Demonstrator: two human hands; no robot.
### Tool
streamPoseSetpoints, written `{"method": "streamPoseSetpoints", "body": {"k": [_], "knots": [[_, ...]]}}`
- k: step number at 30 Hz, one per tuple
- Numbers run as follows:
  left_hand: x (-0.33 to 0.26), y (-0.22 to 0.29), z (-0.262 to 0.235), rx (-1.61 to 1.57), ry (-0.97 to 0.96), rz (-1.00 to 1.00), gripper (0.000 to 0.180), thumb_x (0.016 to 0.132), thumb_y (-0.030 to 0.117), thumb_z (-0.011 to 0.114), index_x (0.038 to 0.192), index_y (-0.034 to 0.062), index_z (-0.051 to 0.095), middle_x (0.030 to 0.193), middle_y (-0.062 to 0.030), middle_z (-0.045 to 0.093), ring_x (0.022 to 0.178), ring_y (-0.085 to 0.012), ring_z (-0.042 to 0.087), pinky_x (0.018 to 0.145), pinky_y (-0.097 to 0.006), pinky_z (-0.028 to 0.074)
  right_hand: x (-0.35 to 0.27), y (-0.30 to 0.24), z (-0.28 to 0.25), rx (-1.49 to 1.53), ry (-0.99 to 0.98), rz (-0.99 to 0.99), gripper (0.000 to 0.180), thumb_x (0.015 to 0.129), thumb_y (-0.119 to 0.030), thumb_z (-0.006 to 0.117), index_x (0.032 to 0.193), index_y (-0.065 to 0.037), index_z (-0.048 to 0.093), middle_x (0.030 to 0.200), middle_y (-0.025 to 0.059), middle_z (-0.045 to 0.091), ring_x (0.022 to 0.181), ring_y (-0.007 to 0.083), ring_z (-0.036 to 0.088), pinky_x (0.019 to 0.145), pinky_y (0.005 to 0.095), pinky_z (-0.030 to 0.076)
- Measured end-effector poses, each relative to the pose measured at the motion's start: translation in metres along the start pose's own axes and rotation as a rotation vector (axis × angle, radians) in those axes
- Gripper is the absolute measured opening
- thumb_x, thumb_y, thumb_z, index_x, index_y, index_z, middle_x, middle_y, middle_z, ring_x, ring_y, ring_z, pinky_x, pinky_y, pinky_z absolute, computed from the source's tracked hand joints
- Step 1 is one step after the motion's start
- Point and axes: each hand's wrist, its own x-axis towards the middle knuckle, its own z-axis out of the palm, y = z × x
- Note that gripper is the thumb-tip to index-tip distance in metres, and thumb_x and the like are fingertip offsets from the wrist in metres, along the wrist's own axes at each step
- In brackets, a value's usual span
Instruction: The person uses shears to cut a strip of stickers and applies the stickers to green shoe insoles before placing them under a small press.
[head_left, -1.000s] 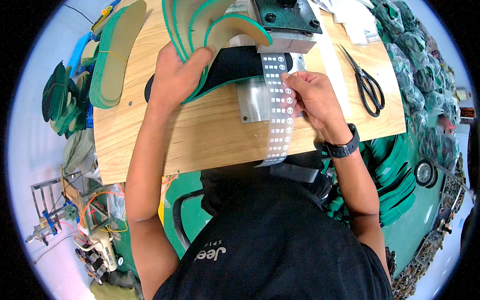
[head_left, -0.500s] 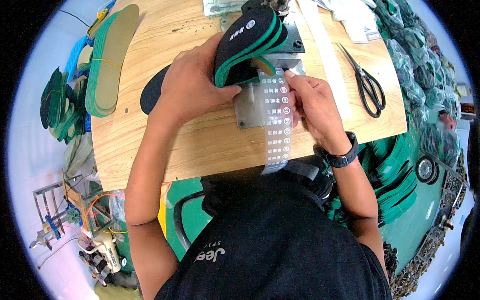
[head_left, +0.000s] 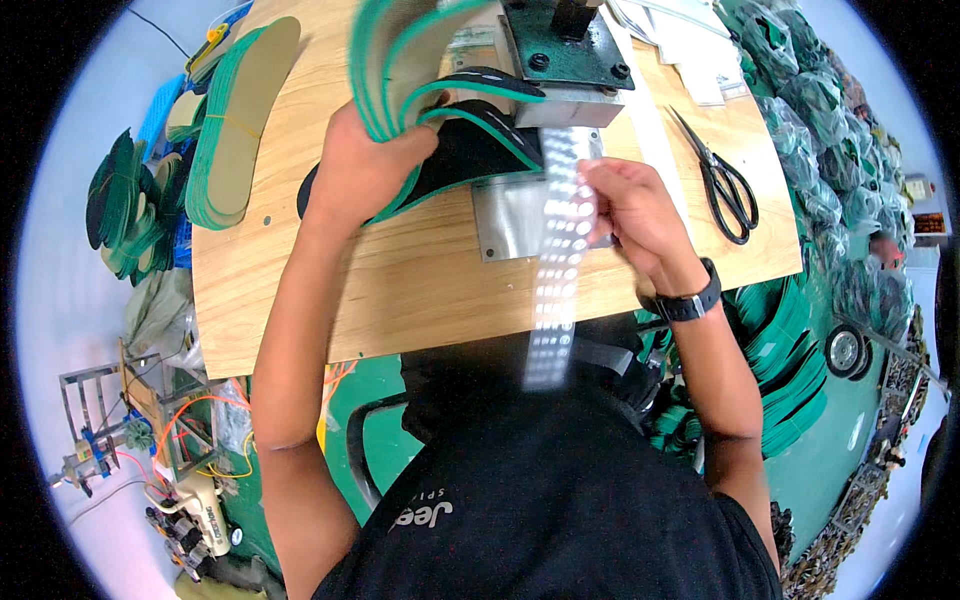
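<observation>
My left hand [head_left: 352, 170] is closed round a small stack of black-and-green insoles [head_left: 455, 150]. Some of them are bent upward, showing tan undersides, while the ends of the lower ones reach to the press head. Between the thumb and fingers of my right hand [head_left: 640, 215] is a clear film strip [head_left: 558, 260] with rows of white printed marks. The strip runs from under the press's metal block [head_left: 568, 106] down past the table edge, blurred by motion. A steel plate [head_left: 506, 222] lies below the insoles.
Black-handled scissors [head_left: 727, 185] lie to the right on the wooden table [head_left: 420, 290]. A banded insole stack [head_left: 240, 125] stands at the left. More insoles [head_left: 775, 365] are heaped below the right edge, and bagged goods [head_left: 815, 130] are piled beyond. White sheets [head_left: 690, 50] lie at the back.
My left hand has shifted slightly, and the upper insoles now stand bent up and back, uncovering the press. The film strip's loose end has swung lower; my right hand still pinches it.
</observation>
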Motion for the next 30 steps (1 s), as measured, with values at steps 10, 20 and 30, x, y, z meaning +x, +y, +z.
{"method": "streamPoseSetpoints", "body": {"k": [10,20,30], "knots": [[-0.002,-0.007,-0.009,-0.050,0.062,-0.064,0.013,0.071,0.011,0.059,0.078,0.0000,0.059,0.067,-0.0022,0.056,0.064,-0.0108,0.050,0.063,-0.028,0.045,0.001,-0.006,0.009,-0.185,-0.084,0.019,0.026,0.091,-0.021,0.056,0.073,-0.003,0.060,0.060,0.0035,0.061,0.047,0.0080,0.055,0.042,0.0186,0.044],[-0.005,-0.001,-0.005,0.008,0.072,-0.086,0.021,0.071,0.010,0.060,0.088,0.0001,0.063,0.074,-0.0064,0.061,0.069,-0.0123,0.054,0.066,-0.028,0.046,0.003,-0.007,0.011,-0.196,-0.047,0.042,0.027,0.090,-0.023,0.057,0.071,-0.003,0.058,0.059,0.0040,0.060,0.046,0.0080,0.054,0.041,0.0193,0.043],[-0.002,0.011,0.010,0.460,-0.265,-0.017,0.076,0.064,0.024,0.077,0.131,0.0093,0.045,0.109,-0.0192,0.062,0.104,-0.0371,0.056,0.090,-0.041,0.044,0.004,-0.002,0.011,-0.190,-0.050,0.008,0.031,0.091,-0.025,0.057,0.067,-0.005,0.056,0.056,0.0027,0.057,0.045,0.0079,0.053,0.041,0.0196,0.043]]}}
